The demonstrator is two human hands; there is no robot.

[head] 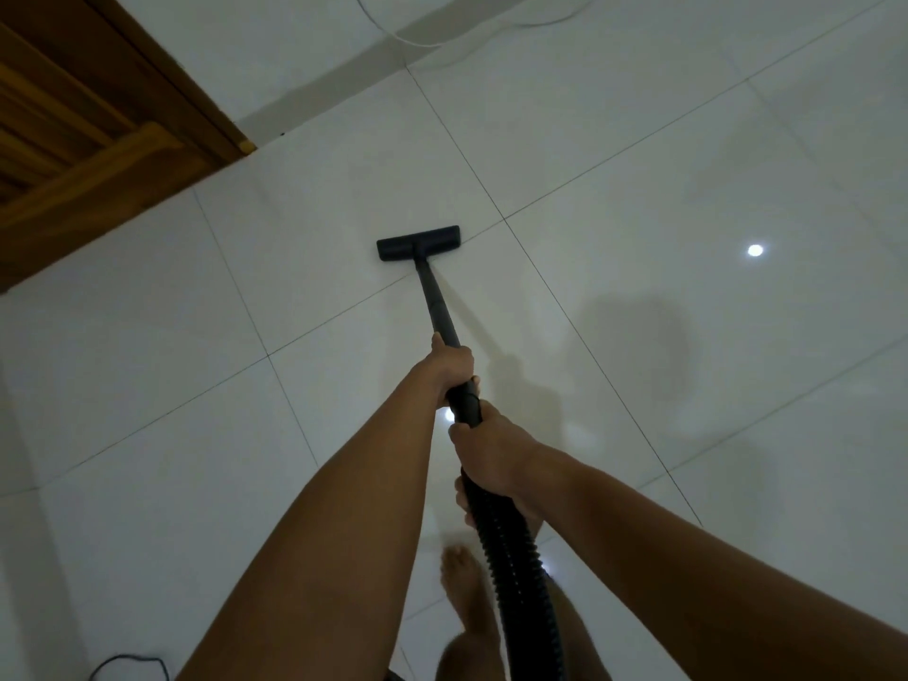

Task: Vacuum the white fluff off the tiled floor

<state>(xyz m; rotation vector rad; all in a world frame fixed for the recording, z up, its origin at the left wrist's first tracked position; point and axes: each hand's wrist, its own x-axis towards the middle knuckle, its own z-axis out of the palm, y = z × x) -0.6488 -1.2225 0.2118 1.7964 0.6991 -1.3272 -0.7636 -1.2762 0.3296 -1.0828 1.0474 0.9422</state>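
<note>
Right hand point(491, 457) and left hand point(451, 362) hold vacuum wand point(432, 299).

i can read no text, label, brand or number anywhere in my view. the black floor head point(419, 243), the tube point(435, 302) and the hose point(511, 557) show only plain dark surfaces. the wooden door point(73, 140) at far left and the white tiles point(638, 140) bear no marks i can make out.
</note>
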